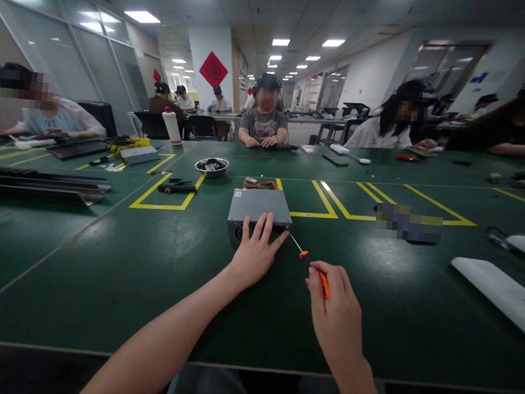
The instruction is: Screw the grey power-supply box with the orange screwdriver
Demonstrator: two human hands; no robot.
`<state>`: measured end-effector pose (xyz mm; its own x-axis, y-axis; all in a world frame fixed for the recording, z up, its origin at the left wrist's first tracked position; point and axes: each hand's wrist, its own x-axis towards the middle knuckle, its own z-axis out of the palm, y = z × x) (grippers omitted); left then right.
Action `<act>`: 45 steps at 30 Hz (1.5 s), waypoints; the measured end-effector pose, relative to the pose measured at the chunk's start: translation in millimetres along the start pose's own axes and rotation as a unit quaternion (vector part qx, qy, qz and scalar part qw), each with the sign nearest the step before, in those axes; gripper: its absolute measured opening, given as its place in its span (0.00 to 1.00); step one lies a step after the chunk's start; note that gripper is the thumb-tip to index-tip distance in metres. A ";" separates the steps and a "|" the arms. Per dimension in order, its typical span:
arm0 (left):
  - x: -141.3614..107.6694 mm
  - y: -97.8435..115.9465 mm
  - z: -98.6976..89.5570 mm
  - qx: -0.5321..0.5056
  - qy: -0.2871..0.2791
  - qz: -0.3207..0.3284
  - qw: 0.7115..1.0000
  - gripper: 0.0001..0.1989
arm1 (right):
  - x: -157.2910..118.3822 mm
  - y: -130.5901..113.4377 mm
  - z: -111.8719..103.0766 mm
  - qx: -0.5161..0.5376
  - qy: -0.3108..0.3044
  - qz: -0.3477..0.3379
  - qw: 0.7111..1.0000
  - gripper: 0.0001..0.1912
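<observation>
"How's the grip?"

"The right hand [338, 300] has its fingers wrapped round the orange and black handle of a screwdriver [305, 256]. The left hand [254, 255] isn't wrapped round anything; its fingers are spread over the near edge of a grey metal box [262, 204]."

"And where is the box from the screwdriver?"

"Far and to the left of it. The box sits near the middle of the table [98, 268], with the left hand right on it, so that's the nearer hand. The right hand stands apart, and only the shaft reaches across."

"Which way does the shaft run?"

"Slantwise, from near right to far left. Its tip ends at the box's near right corner, just beside the left thumb. I can't tell whether it touches metal there or what it meets."

"So the line of the shaft against that corner is what counts?"

"I'd judge so, with the thumb very close to it."

"What about room?"

"Green tabletop stretches between the box and the table's near edge, though both forearms cross it. On the right there's space before the white case [503, 297]. On the far side, coloured wires [262, 184] lie against the box, and yellow tape [314, 215] runs off to its right."
</observation>
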<state>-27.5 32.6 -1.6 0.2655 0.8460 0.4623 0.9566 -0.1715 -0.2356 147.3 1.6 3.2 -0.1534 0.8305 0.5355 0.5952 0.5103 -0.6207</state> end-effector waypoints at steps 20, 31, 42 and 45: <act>2.2 -19.0 8.9 -0.095 0.083 -0.087 0.988 0.22 | -8.9 -14.6 16.1 0.035 0.009 -0.063 0.997 0.08; 2.1 -17.7 4.8 -0.108 0.080 -0.087 0.987 0.22 | -10.1 -11.0 24.2 0.039 0.029 -0.060 0.997 0.08; 2.4 -17.7 4.8 -0.115 0.082 -0.088 0.986 0.22 | -8.8 -9.6 26.6 0.042 0.028 -0.051 0.997 0.08; 2.3 -17.9 4.5 -0.115 0.083 -0.089 0.986 0.23 | -8.0 -9.8 25.9 0.037 0.029 -0.050 0.998 0.07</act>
<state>-44.5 39.9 -0.1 0.0890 0.7822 0.6167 0.9868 -0.1535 0.0523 122.3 -4.2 -9.8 -0.1626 0.7614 0.6275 0.5182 0.6071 -0.6024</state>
